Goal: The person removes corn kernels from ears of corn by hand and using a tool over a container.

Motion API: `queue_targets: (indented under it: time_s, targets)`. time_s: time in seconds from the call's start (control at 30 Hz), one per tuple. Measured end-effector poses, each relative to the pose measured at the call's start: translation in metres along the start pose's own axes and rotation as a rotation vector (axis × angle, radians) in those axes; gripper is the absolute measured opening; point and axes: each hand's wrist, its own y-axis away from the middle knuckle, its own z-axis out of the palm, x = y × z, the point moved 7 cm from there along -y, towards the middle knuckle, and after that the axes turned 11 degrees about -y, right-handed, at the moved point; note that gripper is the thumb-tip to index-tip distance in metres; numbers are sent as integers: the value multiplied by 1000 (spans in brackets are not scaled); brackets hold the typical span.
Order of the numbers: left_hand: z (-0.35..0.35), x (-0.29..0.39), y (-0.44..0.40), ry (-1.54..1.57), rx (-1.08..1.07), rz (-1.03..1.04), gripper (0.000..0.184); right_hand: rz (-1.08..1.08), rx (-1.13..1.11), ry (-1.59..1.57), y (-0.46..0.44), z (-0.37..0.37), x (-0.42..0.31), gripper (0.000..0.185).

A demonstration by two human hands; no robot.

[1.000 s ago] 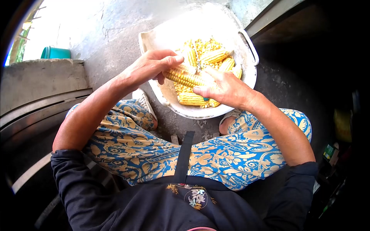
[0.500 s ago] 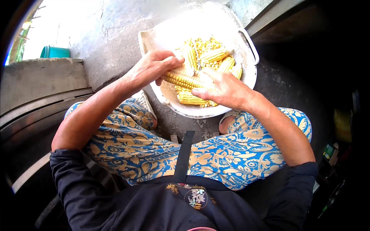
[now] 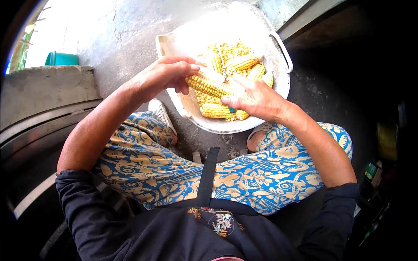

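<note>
A partly stripped corn cob (image 3: 210, 86) lies slantwise between my hands, above a white tub (image 3: 213, 127). Yellow kernels show along its near side, while its upper side looks bare and pale. My left hand (image 3: 167, 77) is curled around the cob's left end, thumb on top. My right hand (image 3: 259, 99) grips the other end, its thumb along the near side; the fingers beneath are partly hidden. A small teal bit (image 3: 231, 110) shows just below the right thumb; its kind is unclear. Inside the tub, several corn cobs (image 3: 243, 62) rest on loose kernels (image 3: 230, 48).
The tub stands on a grey concrete floor (image 3: 191, 141) between my feet, with a shoe (image 3: 162, 114) close to its left side. A low concrete wall (image 3: 48, 93) and a teal bucket (image 3: 63, 58) are at left. A metal frame edge (image 3: 305, 19) runs along the upper right.
My left hand has shifted slightly, its fingers now lower and more curled at the cob's end. The cob has turned a little, showing more kernels. The teal bit has come into sight.
</note>
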Motion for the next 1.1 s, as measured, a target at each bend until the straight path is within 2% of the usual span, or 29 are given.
queue_targets:
  time_s: [0.23,0.33,0.43,0.53,0.6,0.77,0.87,0.93,1.1]
  targets:
    - [7,-1,-1,-165,74,-13,43,15,-19,54,1,3,-1,63]
    - [0,-3,-1,-162,140,-76,50,-70,-12,23,2,3,-10,62]
    - [3,-2,0,-149,63,-121,56,-3,-45,-9,1,2,-9,61]
    - [4,8,4,-31,99,-1,55,61,-69,-99,2,1,-4,61]
    - [6,23,9,-267,32,234,62,66,-87,-121,1,2,-1,62]
    - [9,24,9,-220,53,145,50,27,-96,-203,-3,12,11,67]
    - [7,22,8,-226,184,108,44,-82,-1,-241,-3,11,5,66]
    - [5,19,5,-233,193,78,43,-24,-23,-292,-2,13,5,67]
    - [2,16,1,-242,242,49,45,-35,-41,-276,-3,13,3,65]
